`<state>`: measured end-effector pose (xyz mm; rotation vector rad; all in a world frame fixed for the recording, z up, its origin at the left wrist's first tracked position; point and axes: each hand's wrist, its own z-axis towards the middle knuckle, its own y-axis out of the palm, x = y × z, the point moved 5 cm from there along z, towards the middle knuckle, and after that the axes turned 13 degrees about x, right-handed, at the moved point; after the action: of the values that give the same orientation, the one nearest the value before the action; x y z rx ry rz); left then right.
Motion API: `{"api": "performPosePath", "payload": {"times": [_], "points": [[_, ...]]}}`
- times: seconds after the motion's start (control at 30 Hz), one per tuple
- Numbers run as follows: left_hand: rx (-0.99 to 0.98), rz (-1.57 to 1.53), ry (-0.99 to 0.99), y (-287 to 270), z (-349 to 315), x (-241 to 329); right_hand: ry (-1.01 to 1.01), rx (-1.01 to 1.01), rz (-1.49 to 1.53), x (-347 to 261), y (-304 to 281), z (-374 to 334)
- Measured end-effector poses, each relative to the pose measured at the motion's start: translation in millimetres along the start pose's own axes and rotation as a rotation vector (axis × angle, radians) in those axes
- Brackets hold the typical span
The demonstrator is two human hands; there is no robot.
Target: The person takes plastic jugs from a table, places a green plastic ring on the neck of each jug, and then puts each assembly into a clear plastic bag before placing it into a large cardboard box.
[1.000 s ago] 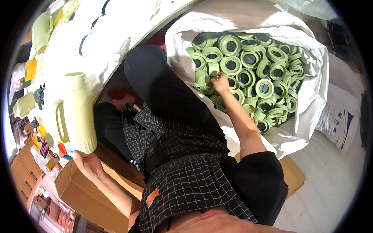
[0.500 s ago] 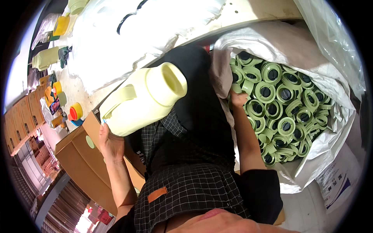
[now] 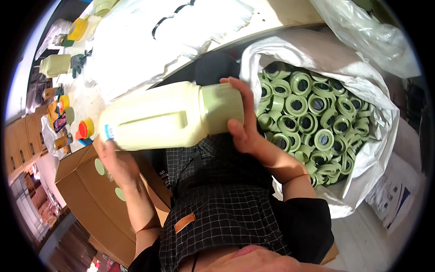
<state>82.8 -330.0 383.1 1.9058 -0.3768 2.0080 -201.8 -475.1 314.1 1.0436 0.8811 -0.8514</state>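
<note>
A pale yellow-green plastic jug (image 3: 154,97) with a moulded handle lies on its side above my lap, its mouth end to the right. My left hand (image 3: 118,162) grips it by the base, near a small blue-and-white sticker (image 3: 108,132). My right hand (image 3: 244,122) is wrapped over the mouth end, fingers on the far side and thumb on the near side. Whether a separate piece sits in that palm is hidden. Right of the hand, a white woven sack (image 3: 385,149) stands open, full of green plastic lid rings (image 3: 317,104) with dark centres.
A worktable (image 3: 281,13) carries white plastic bags (image 3: 131,50), another pale jug (image 3: 55,65), dark gloves (image 3: 78,63) and red and yellow tape rolls (image 3: 86,129). An open cardboard box (image 3: 86,195) with green discs inside stands at my left. Clear plastic sheeting (image 3: 367,36) hangs at the far right.
My right hand has come out of the sack of lid rings and closed on the jug's mouth end. The jug has turned to lie nearly level, its handle now facing me.
</note>
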Motion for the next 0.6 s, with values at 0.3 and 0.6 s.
{"api": "performPosePath", "payload": {"times": [0.3, 0.6], "points": [[-0.626, -0.145, -0.195, 82, 16, -31, -0.088, 0.049, -0.745, 0, -81, -49], [-0.857, 0.477, 0.262, 89, -57, -7, 0.904, -0.520, -1.990, 184, -325, -186]]}}
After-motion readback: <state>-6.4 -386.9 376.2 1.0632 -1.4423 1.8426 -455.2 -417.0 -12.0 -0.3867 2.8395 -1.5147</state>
